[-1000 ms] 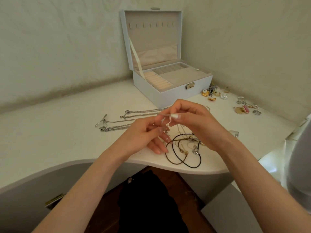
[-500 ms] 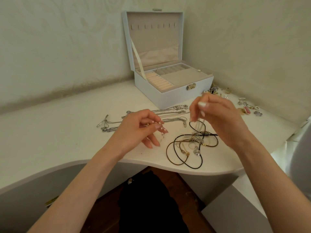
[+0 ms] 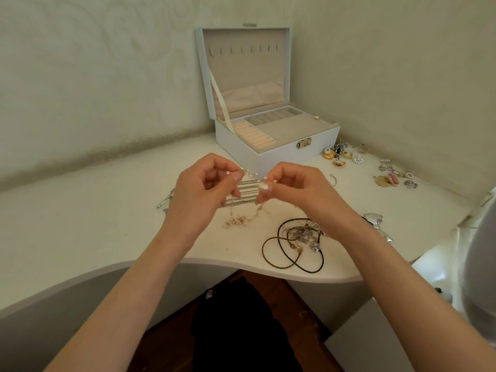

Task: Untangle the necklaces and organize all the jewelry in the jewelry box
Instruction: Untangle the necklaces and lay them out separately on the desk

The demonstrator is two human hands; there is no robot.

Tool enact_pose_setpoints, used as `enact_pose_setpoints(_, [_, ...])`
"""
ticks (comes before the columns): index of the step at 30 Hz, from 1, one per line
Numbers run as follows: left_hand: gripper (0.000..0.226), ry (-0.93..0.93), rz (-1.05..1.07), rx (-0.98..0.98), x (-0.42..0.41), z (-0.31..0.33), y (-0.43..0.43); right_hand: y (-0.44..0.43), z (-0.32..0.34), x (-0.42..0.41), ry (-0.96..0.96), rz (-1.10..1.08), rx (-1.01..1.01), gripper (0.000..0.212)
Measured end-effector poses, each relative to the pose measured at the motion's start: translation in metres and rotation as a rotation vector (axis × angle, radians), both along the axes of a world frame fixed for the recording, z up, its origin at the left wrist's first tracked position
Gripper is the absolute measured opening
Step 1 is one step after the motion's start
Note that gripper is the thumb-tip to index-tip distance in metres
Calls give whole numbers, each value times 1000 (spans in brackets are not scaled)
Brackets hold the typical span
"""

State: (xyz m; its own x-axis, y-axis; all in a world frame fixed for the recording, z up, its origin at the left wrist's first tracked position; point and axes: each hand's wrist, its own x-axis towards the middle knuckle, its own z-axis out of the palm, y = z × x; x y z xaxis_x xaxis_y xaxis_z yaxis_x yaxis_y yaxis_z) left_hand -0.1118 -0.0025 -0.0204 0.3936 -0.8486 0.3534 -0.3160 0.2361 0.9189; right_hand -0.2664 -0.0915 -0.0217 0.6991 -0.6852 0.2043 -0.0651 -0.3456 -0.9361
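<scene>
Behind left hand (image 3: 200, 190) and right hand (image 3: 299, 187), pinching pearl necklace (image 3: 251, 172), chains (image 3: 248, 188) lie half-hidden.

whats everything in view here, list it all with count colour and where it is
white jewelry box with beige lining: one, lid open, back centre of the table
silver chain necklaces: several, silver, laid side by side behind the hands
thin gold chain with white pearl beads: one, stretched between both hands, its end trailing on the table
tangle of cord necklaces: one heap, black and brown cords with metal pendants, near the front edge
small loose jewelry pieces: many, gold, silver and pink, right of the box
white table: one, curved front edge
left hand: pinches the pearl chain
right hand: pinches the pearl chain
</scene>
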Motion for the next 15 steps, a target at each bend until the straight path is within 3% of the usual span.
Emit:
enact_pose_setpoints(6, [9,-14,148,-19,13,-12,3,-6,6,-10,-123,13,74,27])
enact_pose_setpoints(10, [11,15,225,-38,17,-15,7,-14,8,-17,-193,-13,126,12])
enact_pose_setpoints(15, [12,104,255,-49,21,-16,15,-21,4,-18,-151,-133,57,14])
